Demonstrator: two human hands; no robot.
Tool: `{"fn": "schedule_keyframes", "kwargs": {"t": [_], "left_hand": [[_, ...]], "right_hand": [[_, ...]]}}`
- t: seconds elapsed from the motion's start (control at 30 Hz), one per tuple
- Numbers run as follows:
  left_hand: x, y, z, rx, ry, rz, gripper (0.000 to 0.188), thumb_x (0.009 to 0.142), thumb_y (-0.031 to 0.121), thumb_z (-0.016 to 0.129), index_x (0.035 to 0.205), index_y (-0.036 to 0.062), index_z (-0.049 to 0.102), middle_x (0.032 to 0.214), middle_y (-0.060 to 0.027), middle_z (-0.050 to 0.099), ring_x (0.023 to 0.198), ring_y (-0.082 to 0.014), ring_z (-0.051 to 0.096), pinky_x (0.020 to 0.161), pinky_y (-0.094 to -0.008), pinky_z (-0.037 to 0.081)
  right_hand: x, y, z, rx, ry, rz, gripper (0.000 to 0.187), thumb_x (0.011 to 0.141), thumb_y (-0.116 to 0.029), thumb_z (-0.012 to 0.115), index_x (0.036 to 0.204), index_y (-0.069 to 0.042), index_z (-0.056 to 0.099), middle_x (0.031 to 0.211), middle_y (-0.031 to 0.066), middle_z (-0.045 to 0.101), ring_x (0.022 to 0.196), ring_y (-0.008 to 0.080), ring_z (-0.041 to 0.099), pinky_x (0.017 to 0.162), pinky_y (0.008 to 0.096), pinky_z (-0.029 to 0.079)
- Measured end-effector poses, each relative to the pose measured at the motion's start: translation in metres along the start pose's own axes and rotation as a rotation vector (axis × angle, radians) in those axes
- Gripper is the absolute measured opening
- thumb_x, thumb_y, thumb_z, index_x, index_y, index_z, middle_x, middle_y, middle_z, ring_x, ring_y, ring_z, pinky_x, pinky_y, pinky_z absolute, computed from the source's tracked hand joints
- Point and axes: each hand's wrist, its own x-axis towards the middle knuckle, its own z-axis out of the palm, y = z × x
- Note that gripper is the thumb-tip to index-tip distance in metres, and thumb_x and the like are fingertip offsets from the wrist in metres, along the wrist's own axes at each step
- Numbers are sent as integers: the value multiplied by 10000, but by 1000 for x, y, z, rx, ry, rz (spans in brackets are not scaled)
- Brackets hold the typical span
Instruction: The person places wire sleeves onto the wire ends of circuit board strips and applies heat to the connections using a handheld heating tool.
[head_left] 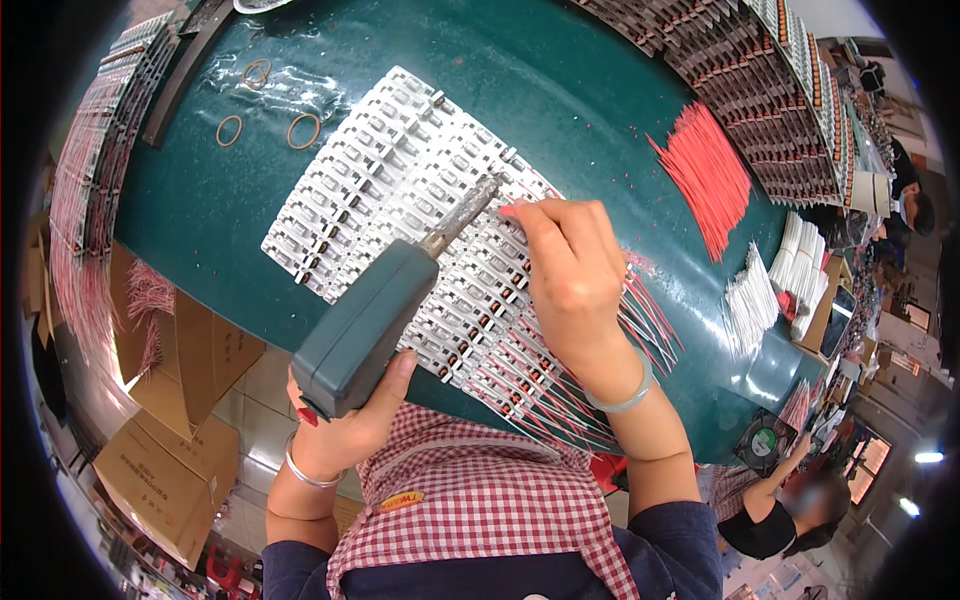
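Note:
My left hand (365,425) is wrapped round the handle of a dark green soldering gun (365,325). The gun's metal barrel (465,215) reaches up and right over a panel of small white parts (385,160) set in rows. Close to the barrel's tip, my right hand (575,275) pinches the end of a red wire (509,211) against the panel. Below that hand, red and white wires (650,315) fan out from rows near the panel's right edge. Whether the tip touches a part is too small to tell.
A pile of red wires (705,180) and bundles of white wires (750,300) lie to the right on the green table (580,100). Stacked panels (760,110) stand at the back right, more (120,130) at far left. Rubber bands (303,131) lie back left. Another person (770,510) sits at lower right.

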Motion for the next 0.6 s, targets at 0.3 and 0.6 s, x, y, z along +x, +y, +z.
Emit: {"fn": "schedule_keyframes", "kwargs": {"t": [0.3,0.6], "left_hand": [[12,4,8,54,74,133,183,801,11,754,972,-21,698,824,-93,690,666,-177,642,626,-275,495],[14,10,6,14,19,72,179,801,-1,756,966,-31,692,848,-80,664,684,-155,615,610,-260,473]], "right_hand": [[0,-3,1,-27,-38,35,355,682,55,637,1037,47,648,942,134,592,846,281,568,678,367,509],[2,-5,-1,-65,-49,40,315,711,30,638,1025,44,657,926,125,583,845,274,565,677,360,506]]}}
